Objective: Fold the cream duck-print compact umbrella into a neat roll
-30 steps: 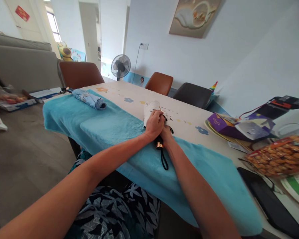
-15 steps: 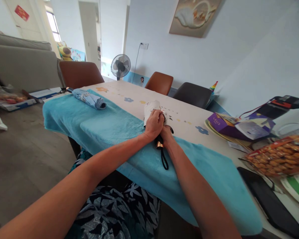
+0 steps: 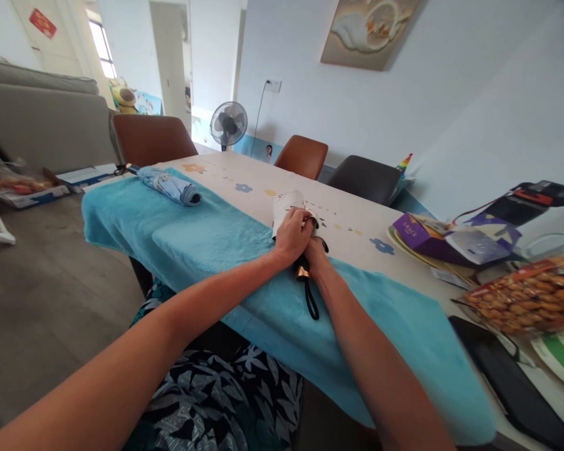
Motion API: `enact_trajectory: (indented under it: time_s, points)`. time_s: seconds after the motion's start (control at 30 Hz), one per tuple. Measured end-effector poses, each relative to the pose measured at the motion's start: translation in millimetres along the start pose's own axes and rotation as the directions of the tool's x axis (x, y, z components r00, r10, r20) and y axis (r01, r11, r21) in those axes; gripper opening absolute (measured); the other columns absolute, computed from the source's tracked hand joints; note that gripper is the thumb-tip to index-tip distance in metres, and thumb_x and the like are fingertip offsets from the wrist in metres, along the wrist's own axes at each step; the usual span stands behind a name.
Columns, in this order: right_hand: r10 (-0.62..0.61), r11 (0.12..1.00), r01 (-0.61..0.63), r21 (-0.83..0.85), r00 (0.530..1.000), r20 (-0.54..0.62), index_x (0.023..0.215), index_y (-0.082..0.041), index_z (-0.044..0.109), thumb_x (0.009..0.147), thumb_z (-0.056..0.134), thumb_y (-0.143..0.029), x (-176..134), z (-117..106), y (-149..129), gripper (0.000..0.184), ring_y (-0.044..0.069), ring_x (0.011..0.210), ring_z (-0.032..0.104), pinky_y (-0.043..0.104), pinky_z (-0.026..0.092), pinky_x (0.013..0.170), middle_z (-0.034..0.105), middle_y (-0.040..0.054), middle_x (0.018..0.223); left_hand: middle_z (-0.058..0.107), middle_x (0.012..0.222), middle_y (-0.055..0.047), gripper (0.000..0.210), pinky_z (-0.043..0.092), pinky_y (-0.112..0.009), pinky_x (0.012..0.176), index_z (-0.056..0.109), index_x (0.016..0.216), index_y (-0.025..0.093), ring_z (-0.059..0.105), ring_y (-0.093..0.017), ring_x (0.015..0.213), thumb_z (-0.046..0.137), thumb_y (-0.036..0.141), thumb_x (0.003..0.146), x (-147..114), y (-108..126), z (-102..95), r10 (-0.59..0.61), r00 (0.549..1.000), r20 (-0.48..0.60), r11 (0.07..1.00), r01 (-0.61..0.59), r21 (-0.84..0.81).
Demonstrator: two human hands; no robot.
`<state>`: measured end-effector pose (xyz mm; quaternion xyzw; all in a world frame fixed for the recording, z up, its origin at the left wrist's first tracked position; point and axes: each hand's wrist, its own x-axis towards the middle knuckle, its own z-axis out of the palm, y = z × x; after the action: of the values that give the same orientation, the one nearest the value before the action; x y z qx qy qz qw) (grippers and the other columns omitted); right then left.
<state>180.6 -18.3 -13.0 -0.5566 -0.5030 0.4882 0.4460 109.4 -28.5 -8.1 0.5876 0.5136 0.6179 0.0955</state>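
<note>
A folded white umbrella (image 3: 286,206) with dark print lies on the turquoise towel (image 3: 207,241) spread over the table's near edge. My left hand (image 3: 292,237) is wrapped around its canopy. My right hand (image 3: 316,252), partly hidden behind the left, grips the same umbrella near its black handle, whose gold ring and black wrist strap (image 3: 309,298) stick out toward me. A second folded umbrella (image 3: 170,185), light blue, rests apart on the towel's far left.
The table (image 3: 310,207) has a flower-print cloth. At right lie a purple box (image 3: 416,229), a snack bag (image 3: 529,294) and a black flat case (image 3: 507,379). Brown chairs (image 3: 153,138) stand around; a fan (image 3: 229,124) is behind.
</note>
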Motion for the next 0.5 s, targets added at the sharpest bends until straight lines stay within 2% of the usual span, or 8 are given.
enact_trajectory:
  time_s: [0.13, 0.27, 0.5]
  points:
    - [0.007, 1.000, -0.007, 0.009, 1.000, -0.015, 0.049, -0.017, 0.049, 0.064, 0.054, -0.003, 1, 1, 0, 0.021, 0.008, 0.040, 0.040, 0.019, 0.035, 0.036, 0.048, -0.0032, 0.042, 0.060, 0.103, -0.005, 0.010, 0.050, -0.026, 0.082, 0.053, 0.088, 0.021, 0.058, -0.014, 0.096, 0.050, 0.013, 0.083, -2, 0, 0.0, -0.006, 1.000, 0.025, 1.000, 0.006, -0.002]
    - [0.010, 1.000, -0.011, -0.008, 0.999, -0.033, 0.050, -0.018, 0.048, 0.062, 0.054, -0.002, 1, 0, -1, 0.022, 0.009, 0.039, 0.038, 0.020, 0.033, 0.034, 0.046, -0.0034, 0.040, 0.060, 0.100, -0.004, 0.013, 0.050, -0.024, 0.081, 0.052, 0.086, 0.022, 0.059, -0.013, 0.093, 0.050, 0.010, 0.083, -1, 2, -1.9, -0.019, 0.999, 0.028, 1.000, 0.019, -0.013]
    - [0.006, 1.000, -0.006, 0.001, 1.000, 0.023, 0.053, -0.020, 0.048, 0.064, 0.058, -0.007, -10, 2, -6, 0.019, 0.011, 0.038, 0.041, 0.020, 0.033, 0.032, 0.045, -0.0036, 0.038, 0.060, 0.093, -0.004, 0.011, 0.050, -0.026, 0.084, 0.050, 0.082, 0.023, 0.058, -0.014, 0.089, 0.051, 0.012, 0.085, 1, 4, -5.2, -0.026, 0.998, -0.055, 1.000, 0.025, -0.015]
